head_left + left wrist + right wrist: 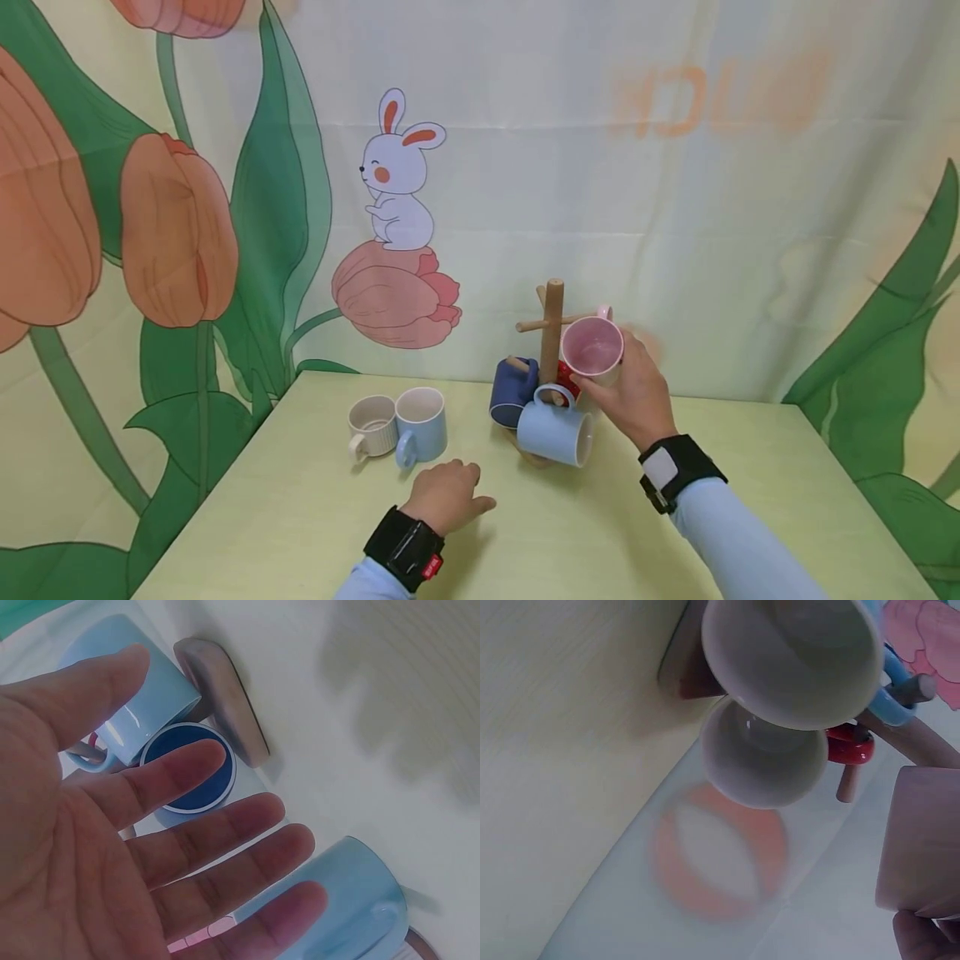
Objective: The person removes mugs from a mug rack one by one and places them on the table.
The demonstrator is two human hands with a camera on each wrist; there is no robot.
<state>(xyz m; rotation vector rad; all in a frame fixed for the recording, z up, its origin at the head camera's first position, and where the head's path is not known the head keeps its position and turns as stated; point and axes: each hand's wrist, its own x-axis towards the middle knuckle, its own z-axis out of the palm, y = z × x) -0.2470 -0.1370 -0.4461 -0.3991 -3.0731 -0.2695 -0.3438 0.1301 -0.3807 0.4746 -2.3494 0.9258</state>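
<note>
My right hand holds a pink mug by its side, beside an upper peg of the wooden mug tree. The mug's handle points up, near the peg's end; I cannot tell if they touch. Below, a dark blue mug, a light blue mug and a red mug hang on the tree. In the right wrist view, the pink mug is at the right edge, with a fingertip under it. Over the table, my left hand holds nothing, its fingers extended in the left wrist view.
To the left on the table stand a cream ribbed mug and another light blue mug, side by side. Behind the table hangs a printed curtain. The tree's wooden base shows in the left wrist view.
</note>
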